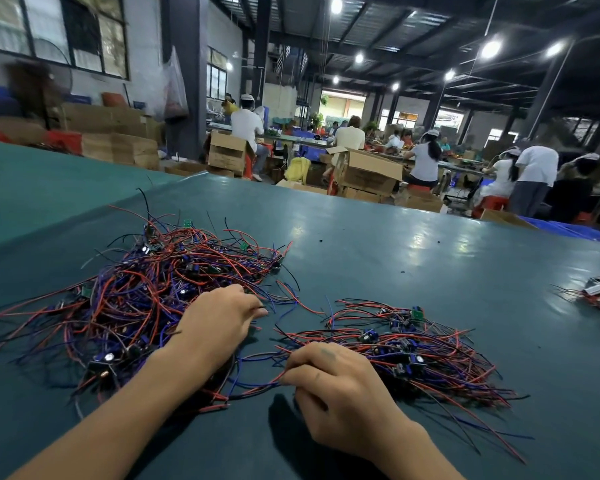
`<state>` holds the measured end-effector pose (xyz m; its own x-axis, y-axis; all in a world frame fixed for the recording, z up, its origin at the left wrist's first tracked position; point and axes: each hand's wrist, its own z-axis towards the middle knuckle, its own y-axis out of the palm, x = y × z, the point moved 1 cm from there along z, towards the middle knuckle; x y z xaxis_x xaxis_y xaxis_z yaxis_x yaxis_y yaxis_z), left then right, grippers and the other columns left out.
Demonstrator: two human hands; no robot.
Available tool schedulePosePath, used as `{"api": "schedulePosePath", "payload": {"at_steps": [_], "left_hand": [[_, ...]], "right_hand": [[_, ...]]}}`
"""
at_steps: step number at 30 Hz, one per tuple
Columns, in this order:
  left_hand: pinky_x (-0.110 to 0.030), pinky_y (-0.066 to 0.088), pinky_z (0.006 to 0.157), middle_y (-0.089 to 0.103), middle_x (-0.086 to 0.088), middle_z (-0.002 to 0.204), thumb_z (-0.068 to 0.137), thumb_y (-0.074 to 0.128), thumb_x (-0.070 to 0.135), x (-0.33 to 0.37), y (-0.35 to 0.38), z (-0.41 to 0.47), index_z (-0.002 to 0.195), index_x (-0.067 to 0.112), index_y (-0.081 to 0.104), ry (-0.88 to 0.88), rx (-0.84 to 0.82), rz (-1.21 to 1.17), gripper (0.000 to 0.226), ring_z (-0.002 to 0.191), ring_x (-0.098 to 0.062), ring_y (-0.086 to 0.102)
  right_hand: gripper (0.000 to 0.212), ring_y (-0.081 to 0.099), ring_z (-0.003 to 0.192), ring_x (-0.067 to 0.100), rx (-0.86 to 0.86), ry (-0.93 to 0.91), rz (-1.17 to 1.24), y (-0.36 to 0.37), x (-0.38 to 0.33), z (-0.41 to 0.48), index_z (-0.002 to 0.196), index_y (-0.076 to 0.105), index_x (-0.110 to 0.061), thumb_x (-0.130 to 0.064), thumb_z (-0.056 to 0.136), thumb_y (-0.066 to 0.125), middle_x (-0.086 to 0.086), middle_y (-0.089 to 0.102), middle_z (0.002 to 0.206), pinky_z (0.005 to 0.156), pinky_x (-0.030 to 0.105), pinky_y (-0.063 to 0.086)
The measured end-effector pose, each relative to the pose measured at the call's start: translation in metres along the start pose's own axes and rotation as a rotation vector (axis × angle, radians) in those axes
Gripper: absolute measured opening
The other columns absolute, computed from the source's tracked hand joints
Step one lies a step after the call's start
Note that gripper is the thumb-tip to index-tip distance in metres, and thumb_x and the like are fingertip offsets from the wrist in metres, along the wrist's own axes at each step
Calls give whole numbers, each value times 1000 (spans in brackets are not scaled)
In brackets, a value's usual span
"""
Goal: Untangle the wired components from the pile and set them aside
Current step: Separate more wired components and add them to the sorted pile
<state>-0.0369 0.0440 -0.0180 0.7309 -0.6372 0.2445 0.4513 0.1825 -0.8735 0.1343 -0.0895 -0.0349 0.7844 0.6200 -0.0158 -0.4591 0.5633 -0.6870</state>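
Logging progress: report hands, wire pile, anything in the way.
Left hand pinches a black wire at the edge of the tangled pile. Right hand grips wires beside the set-aside bunch. Loose strands cross between them.

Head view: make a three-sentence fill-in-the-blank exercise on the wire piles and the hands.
The bigger pile lies on the person's ____ side. The right hand grips wires of the smaller pile; the left hand pinches a wire at the ____ pile. The wires are red, blue-purple and ____.
Missing: left; bigger; black.
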Motion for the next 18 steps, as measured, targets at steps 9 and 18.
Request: {"api": "schedulePosePath", "payload": {"at_steps": [9, 18], "left_hand": [[-38, 49, 54, 59, -4, 70, 90, 69, 27, 36, -4, -11, 93, 16, 78, 364, 387, -45, 15, 63, -30, 56], [-39, 48, 60, 68, 0, 84, 101, 63, 22, 64, -24, -28, 115, 17, 76, 654, 571, -172, 20, 67, -24, 58]], "right_hand": [[16, 64, 77, 24, 54, 35, -33, -1, 0, 2, 86, 76, -9, -5, 85, 60, 4, 71, 95, 66, 33, 50], [19, 61, 83, 29, 54, 162, 50, -3, 5, 0, 94, 72, -3, 2, 79, 62, 9, 69, 100, 67, 43, 50]]}}
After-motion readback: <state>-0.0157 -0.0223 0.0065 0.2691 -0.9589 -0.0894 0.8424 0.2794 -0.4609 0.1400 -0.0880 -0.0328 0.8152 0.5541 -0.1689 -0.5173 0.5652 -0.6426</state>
